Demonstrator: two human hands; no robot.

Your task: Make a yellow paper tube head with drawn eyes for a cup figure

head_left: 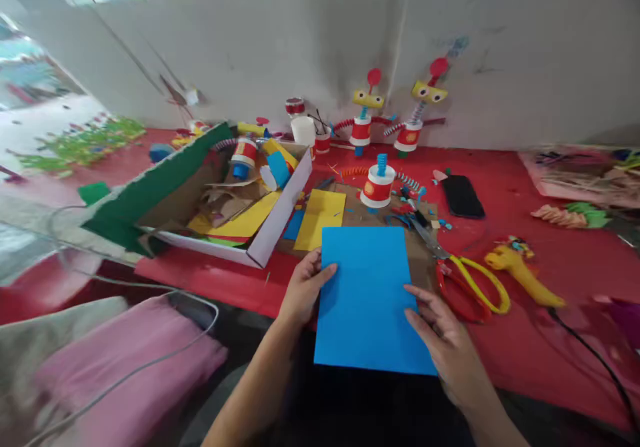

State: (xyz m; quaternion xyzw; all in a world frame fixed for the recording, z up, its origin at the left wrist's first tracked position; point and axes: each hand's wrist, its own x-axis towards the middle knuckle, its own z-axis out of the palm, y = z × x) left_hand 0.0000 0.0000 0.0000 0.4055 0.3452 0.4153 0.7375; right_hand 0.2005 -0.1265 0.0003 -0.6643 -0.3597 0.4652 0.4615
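Observation:
A plain sheet of blue paper (pixel 370 300) lies spread out in front of me, above the table's near edge. My left hand (pixel 306 287) pinches its left edge, thumb on top and fingers partly hidden behind. Along the right edge, my right hand (pixel 443 333) holds the sheet, its thumb and index finger at the rim. Just beyond the paper are a yellow sheet (pixel 327 210) and a small robot figure (pixel 377 187) made from a white cup with a red band and coiled paper arms. Yellow-handled scissors (pixel 465 267) rest near my right hand, overlapping red-handled pliers (pixel 453 290).
A cardboard box (pixel 263 237) of paper scraps stands at left. Two finished-looking robot figures (pixel 361 130) lean by the wall. On the red table (pixel 530 347) lie a black phone (pixel 463 195) and a yellow glue gun (pixel 525 273) with a trailing cord. Pink cloth (pixel 135 367) is at lower left.

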